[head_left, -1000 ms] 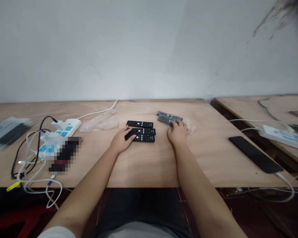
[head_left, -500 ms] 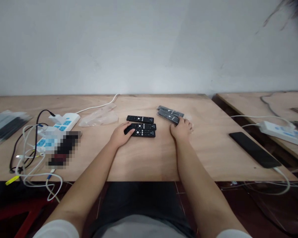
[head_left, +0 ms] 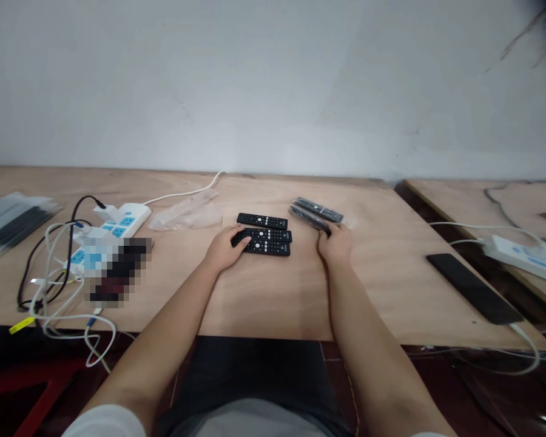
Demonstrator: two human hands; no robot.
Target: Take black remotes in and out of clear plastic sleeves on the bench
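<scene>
Three black remotes (head_left: 267, 234) lie side by side on the wooden table (head_left: 264, 297). My left hand (head_left: 224, 249) rests on the left ends of the nearer two, fingers laid over them. My right hand (head_left: 335, 243) is closed round the near end of a wrapped black remote (head_left: 307, 217), which lies slanted beside a second wrapped remote (head_left: 319, 209) in clear plastic.
A white power strip (head_left: 118, 223) with tangled cables (head_left: 54, 285) sits at the left, with a pack of wrapped items (head_left: 9, 217) further left. A crumpled clear bag (head_left: 186, 212) lies behind the remotes. A black phone (head_left: 474, 287) lies on the right; a second table (head_left: 495, 206) holds another power strip.
My right hand has shifted from lying over the wrapped remotes to gripping the near end of one. The left hand stays on the bare remotes. The view has tilted slightly.
</scene>
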